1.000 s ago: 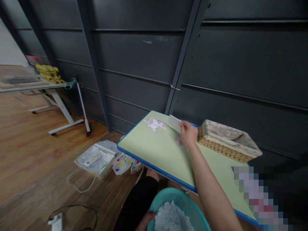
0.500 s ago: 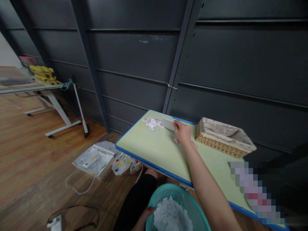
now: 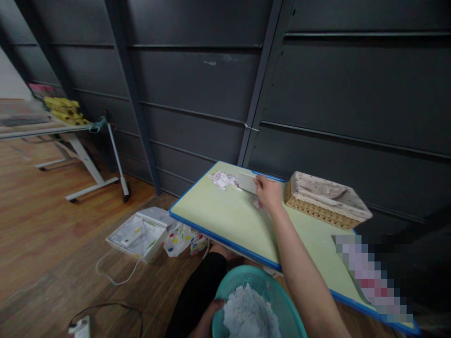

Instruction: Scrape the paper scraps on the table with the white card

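Observation:
My right hand [image 3: 269, 192] is closed on a flat white rectangular scraper [image 3: 247, 182], held on edge just above or on the table [image 3: 225, 213]; which, I cannot tell. Left of the scraper lies a small heap of whitish, crumpled scraps [image 3: 222, 180]. A few pinkish scraps [image 3: 258, 203] lie below the hand, partly hidden by it. At the bottom, my left hand [image 3: 210, 319] grips the rim of a green plastic basket [image 3: 287, 293]. Inside the basket sits a large pile of pale, fluffy material [image 3: 249, 312]. The fingers of that hand are partly hidden.
A cloth-lined wicker basket [image 3: 322, 211] stands at the table's back right, and a blurred-out item [image 3: 369, 279] at its right end. On the floor are an open white box [image 3: 136, 237], a dotted plastic bag [image 3: 178, 240] and a power strip [image 3: 82, 327]. A dark panelled wall [image 3: 197, 94] rises behind.
The scraper has shifted very slightly to the right and turned a little, showing more of its face. My left hand stays on the green basket, and the view has moved slightly.

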The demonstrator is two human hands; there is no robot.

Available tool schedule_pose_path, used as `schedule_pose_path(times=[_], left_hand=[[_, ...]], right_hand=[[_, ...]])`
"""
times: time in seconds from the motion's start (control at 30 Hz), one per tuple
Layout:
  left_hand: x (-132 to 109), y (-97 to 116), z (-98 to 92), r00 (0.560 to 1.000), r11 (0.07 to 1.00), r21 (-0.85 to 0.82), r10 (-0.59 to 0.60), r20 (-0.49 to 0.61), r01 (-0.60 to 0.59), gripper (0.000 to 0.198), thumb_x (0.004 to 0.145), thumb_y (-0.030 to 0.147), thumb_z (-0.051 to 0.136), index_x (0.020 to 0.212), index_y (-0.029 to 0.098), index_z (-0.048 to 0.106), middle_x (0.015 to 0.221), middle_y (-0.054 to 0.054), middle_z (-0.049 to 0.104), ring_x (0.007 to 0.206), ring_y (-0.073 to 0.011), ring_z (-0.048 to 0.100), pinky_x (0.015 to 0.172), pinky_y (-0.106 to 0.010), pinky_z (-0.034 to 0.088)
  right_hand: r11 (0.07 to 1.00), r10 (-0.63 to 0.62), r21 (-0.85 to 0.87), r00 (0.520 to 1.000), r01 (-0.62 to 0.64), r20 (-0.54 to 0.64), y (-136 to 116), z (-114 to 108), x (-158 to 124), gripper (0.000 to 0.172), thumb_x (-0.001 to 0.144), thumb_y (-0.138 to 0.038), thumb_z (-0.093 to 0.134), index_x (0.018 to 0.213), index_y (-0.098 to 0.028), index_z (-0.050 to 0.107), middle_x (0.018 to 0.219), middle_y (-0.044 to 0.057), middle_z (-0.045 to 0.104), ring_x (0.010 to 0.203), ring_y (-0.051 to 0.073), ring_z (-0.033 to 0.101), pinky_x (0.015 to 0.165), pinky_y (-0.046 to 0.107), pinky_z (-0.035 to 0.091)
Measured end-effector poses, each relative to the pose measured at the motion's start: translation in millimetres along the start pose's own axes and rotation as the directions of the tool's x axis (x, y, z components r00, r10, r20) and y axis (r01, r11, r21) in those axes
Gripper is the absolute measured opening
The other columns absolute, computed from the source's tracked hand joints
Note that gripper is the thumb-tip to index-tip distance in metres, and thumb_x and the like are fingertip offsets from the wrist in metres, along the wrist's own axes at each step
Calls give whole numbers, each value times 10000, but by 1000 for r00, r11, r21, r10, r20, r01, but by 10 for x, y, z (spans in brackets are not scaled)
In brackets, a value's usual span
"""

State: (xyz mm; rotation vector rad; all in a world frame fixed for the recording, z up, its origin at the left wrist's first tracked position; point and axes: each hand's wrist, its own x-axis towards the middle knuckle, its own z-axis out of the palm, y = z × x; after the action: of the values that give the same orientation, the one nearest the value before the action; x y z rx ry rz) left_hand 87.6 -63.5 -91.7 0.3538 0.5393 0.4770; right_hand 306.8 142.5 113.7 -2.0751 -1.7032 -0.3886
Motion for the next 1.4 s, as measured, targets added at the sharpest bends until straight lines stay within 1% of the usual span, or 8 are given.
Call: schedule_pose_path(times=[0.13, 0.37, 0.5, 0.63, 0.8, 1.0, 1.17, 1.4], left_hand=[[8, -2, -11, 999, 998, -55, -21, 26, 23, 595, 497, 641, 697, 896, 203, 750, 969, -72, 741, 1128, -367, 570, 991, -418, 374], [-46, 34, 21, 999, 993, -119, -21, 27, 24, 681, 549, 596, 697, 1051, 135, 702, 1017, -111, 729, 1140, -373, 561, 1006, -456, 358], [-37, 32, 36, 996, 992, -125, 15, 84, -4, 517, 607, 573, 664, 911, 165, 758, 1016, -102, 733, 1154, -381, 552, 1020, -465, 346], [14, 7, -9, 995, 993, -119, 22, 99, -10, 481, 568, 582, 686, 823, 184, 774, 1026, -83, 735, 1157, -385, 549, 1046, -436, 311], [19, -3, -46, 992, 993, -122, 13, 123, 3, 530, 591, 596, 660, 896, 173, 758, 1042, -77, 733, 1169, -364, 544, 1072, -412, 274], [28, -27, -114, 997, 992, -126, -16, 69, 25, 680, 577, 586, 682, 1063, 111, 690, 980, -105, 750, 1183, -365, 532, 1100, -430, 245], [6, 10, -68, 993, 991, -132, -17, 115, 32, 655, 592, 590, 666, 1054, 128, 696, 1062, -105, 727, 1191, -376, 524, 1095, -422, 268], [-75, 64, 69, 998, 989, -148, 14, 57, -5, 638, 584, 550, 678, 1049, 113, 681, 1122, -136, 700, 1202, -395, 506, 1071, -465, 278]], right_hand=[[1000, 8, 6, 1000, -8, 14, -20, 2, -3, 354, 919, -355, 388, 1120, -228, 651, 897, 104, 714, 814, 219, 640, 670, 280, 377], [998, 50, 26, 999, -49, -15, 1, -50, 0, 353, 912, -347, 401, 1123, -220, 655, 934, 107, 714, 849, 230, 642, 696, 291, 392], [997, 30, 65, 999, -31, 15, 5, -48, 3, 325, 900, -343, 427, 1075, -225, 674, 960, 97, 714, 879, 229, 640, 709, 288, 399], [993, 40, 108, 999, -38, -11, 9, -30, 8, 330, 899, -345, 427, 1088, -220, 667, 980, 91, 712, 895, 224, 640, 734, 289, 406], [991, 13, 135, 1000, -15, 15, 24, -47, 12, 304, 883, -335, 452, 1041, -227, 688, 978, 86, 714, 913, 223, 637, 740, 283, 409], [992, 101, 74, 995, -101, 0, 32, -110, 0, 324, 877, -332, 439, 1038, -210, 692, 958, 107, 713, 883, 236, 639, 749, 300, 408], [978, -21, 208, 999, 14, 32, 8, -70, -2, 297, 854, -326, 468, 970, -202, 711, 928, 87, 720, 873, 213, 637, 727, 266, 405], [949, -26, 310, 995, 55, -96, -22, 57, -7, 339, 872, -367, 453, 1016, -177, 693, 890, 90, 723, 797, 210, 641, 712, 273, 416]])
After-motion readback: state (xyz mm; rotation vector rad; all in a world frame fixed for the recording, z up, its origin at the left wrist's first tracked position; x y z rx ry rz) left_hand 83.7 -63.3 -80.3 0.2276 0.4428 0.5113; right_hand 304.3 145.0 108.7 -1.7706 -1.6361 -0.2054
